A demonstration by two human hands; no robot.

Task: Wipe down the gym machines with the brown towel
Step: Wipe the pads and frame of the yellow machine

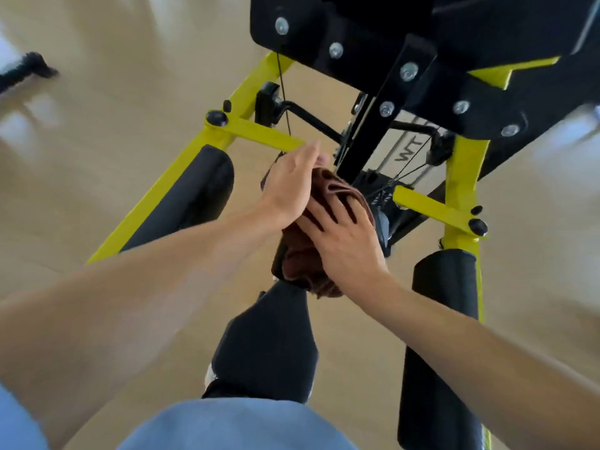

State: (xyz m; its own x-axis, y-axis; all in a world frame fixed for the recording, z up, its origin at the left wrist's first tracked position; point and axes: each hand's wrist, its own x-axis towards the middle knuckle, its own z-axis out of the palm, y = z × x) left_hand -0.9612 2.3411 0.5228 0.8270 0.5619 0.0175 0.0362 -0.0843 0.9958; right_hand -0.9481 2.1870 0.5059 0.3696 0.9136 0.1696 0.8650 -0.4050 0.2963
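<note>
A yellow and black gym machine fills the view, with black padded rollers and a black seat pad below my hands. The brown towel is bunched up at the middle of the machine, over the top end of the seat pad. My right hand lies flat on the towel with fingers spread. My left hand grips the towel's left side, fingers curled over its upper edge. Part of the towel is hidden under both hands.
A black bolted plate hangs overhead at the top. Padded rollers stand at left and right. Thin cables run down the middle. A tan floor surrounds the machine. A dark object lies at far left.
</note>
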